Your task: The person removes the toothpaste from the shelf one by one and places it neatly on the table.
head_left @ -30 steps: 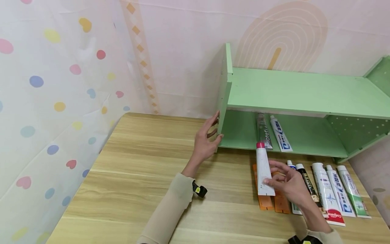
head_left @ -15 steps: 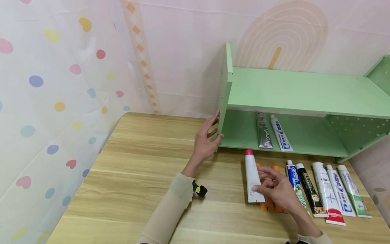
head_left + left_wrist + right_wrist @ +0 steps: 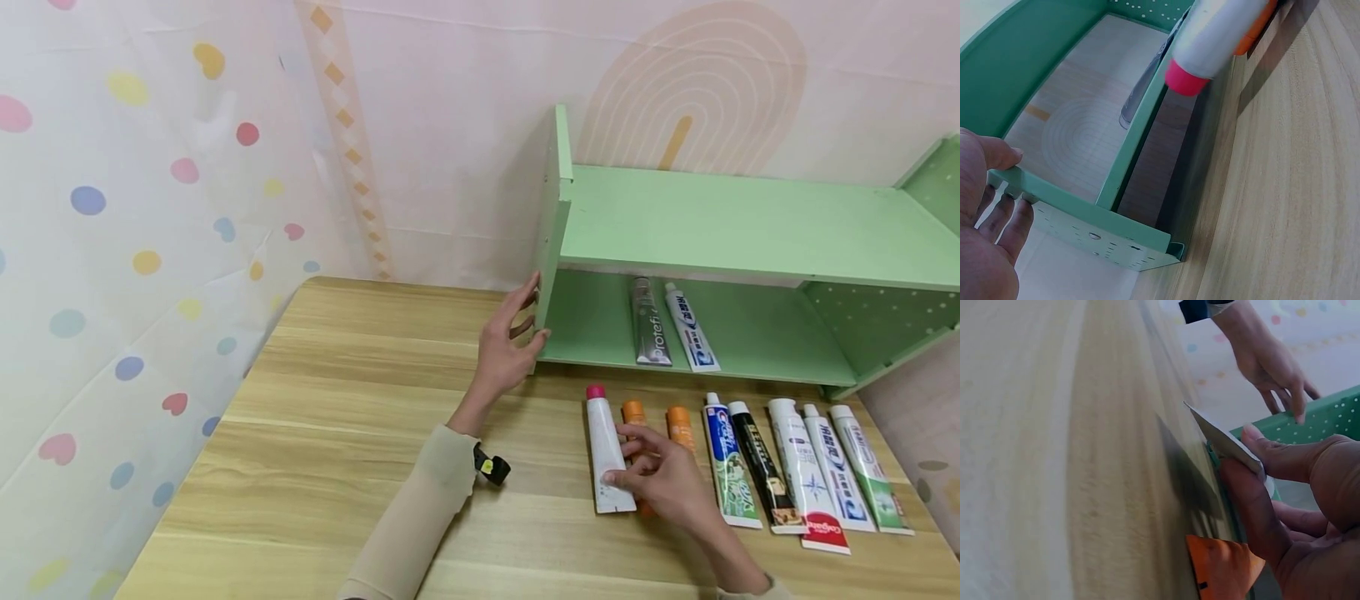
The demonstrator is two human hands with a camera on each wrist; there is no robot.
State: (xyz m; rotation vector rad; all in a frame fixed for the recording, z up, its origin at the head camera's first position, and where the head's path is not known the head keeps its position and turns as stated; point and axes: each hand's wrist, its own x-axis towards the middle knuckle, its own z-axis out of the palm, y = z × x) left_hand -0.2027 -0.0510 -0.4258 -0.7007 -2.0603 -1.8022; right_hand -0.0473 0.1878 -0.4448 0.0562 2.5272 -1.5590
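- Right now the right hand pinches the flat crimped end of a white tube with a pink cap, thumb on one face and fingers on the other, as the right wrist view shows.
- White tube lies low over the wooden table, at the left end of a row of tubes near the person; whether it rests on the wood or hangs just above it I cannot tell.
- Just right of it: two orange tubes, partly under the hand, then five more tubes side by side.
- Left hand is braced on the left side panel of the green shelf, thumb hooked on the front edge and fingers spread against the outer face; it steadies the shelf and grips nothing else.
- Two tubes lie on the shelf's lower board, caps to the far side.
- Step in hand, as I judge it: handling the white tube at the row's left end, either setting it down or lifting it.
- Next move calls for a firm pinch on the thin tail and room clear of the orange tubes, since the fingers overlap them.
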